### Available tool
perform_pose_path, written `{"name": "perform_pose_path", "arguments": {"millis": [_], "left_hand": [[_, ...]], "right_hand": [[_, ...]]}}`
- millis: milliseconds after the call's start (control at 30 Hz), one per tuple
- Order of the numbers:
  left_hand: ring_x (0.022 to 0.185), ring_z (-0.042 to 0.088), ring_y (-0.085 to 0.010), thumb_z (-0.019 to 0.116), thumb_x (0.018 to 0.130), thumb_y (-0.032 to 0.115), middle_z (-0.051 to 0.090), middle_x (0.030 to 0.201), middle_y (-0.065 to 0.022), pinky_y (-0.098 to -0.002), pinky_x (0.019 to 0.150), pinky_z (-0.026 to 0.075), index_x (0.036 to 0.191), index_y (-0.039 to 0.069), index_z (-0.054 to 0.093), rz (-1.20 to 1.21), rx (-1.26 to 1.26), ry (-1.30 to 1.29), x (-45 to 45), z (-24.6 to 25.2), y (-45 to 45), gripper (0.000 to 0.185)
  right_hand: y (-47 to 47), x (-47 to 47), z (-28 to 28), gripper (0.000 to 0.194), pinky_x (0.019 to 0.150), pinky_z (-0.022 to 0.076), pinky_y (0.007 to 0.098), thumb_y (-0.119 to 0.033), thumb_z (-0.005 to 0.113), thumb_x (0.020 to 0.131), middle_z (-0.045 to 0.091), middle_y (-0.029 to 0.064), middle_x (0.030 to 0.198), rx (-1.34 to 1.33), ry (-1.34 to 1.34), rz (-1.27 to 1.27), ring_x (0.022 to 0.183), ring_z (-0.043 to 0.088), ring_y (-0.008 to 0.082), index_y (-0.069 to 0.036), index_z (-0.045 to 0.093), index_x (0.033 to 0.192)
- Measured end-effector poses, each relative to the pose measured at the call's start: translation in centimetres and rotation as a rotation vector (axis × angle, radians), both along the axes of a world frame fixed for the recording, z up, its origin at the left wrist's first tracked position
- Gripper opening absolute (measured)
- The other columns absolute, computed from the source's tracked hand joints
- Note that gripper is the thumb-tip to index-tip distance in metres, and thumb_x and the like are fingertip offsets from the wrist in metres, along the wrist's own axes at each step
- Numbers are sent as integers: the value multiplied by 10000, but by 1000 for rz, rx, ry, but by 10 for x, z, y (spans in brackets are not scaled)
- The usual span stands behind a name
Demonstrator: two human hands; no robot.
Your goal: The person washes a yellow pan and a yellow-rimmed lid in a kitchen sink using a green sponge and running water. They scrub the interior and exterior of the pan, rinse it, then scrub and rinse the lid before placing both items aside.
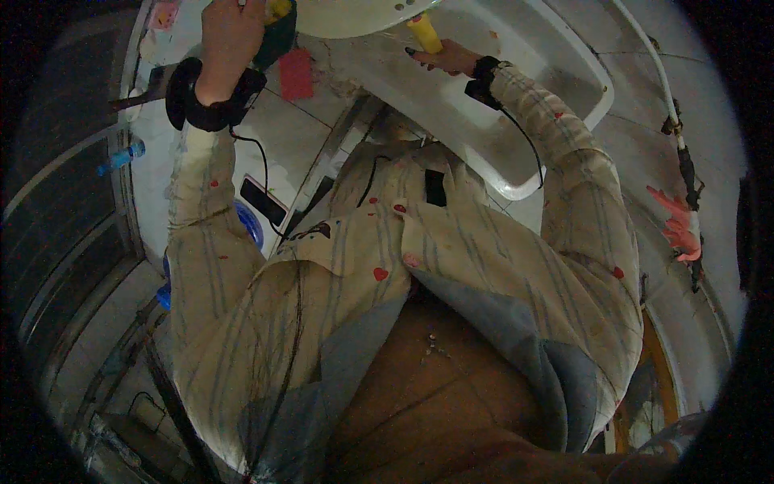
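At the upper left, my left hand (233, 39) is against a dark green container (279, 39) with something yellow in its top; the fingertips are partly cut off by the picture's edge, so its grip is unclear. My right hand (450, 58) has its fingers around the lower end of a yellow cylindrical object (427, 34) with a reddish top, above a white sink basin (514, 181). Between the hands, a round whitish bowl or basin (351, 21) shows at the top edge. A red cloth or scouring pad (295, 74) lies on the tiled counter beside the green container.
A smartphone (264, 199) lies on the counter near my left forearm, with a blue round object (248, 225) close by. A blue bottle (123, 158) is at the far left. On the right, a pink rubber glove (677, 227) hangs by a white pipe (650, 51). Cables run from both wristbands.
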State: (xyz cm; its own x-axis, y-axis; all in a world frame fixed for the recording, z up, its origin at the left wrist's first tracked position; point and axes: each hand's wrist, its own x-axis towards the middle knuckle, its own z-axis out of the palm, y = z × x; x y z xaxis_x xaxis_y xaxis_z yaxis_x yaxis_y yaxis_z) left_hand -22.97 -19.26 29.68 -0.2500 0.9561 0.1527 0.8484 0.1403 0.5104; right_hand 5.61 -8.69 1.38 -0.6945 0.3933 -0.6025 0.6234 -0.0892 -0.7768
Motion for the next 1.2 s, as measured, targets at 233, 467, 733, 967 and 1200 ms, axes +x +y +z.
{"name": "perform_pose_path", "arguments": {"millis": [233, 467, 733, 967, 1200], "left_hand": [[677, 570, -268, 462, 1049, 348, 617, 815, -193, -384, 623, 440, 1092, -35, 598, -147, 184, -11, 15, 15, 11, 409], [735, 622, -275, 439, 1059, 371, 663, 884, -197, -370, 658, 470, 1156, -28, 610, -45, 102, 75, 5, 11, 14, 445], [790, 639, -309, 579, 984, 380, 657, 946, -209, -414, 670, 492, 1307, 25, 561, 81, -133, -47, -78, -37, 4, 480], [779, 624, -379, 640, 877, 145, 632, 934, -237, -457, 644, 515, 1344, 68, 551, -138, -66, 358, -152, -104, 0, 482], [777, 612, -188, 617, 906, 338, 659, 865, -81, -339, 713, 482, 1081, -53, 636, 121, -224, -382, -103, -108, -10, 429]], "right_hand": [[-14, -2, -3, 420, 655, 485, 269, -323, 648, 979, 553, -10, 969, -324, 444, -215, 746, 509, 76, -78, 493, 1283], [-5, 11, -18, 627, 744, 512, 277, -482, 689, 922, 570, -2, 992, -102, 437, -212, 821, 549, 96, -64, 460, 1329], [23, 40, 2, 497, 651, 422, 228, -497, 714, 881, 548, -39, 809, 56, 279, -129, 797, 539, 68, -97, 608, 1155], [27, 69, 39, 307, 531, 390, 258, -370, 711, 875, 520, -39, 667, 151, 238, 8, 568, 465, 64, -89, 588, 881], [16, 91, 83, 272, 497, 379, 253, -317, 725, 862, 505, -38, 629, 37, 194, 16, 523, 447, 56, -91, 574, 840]]}}
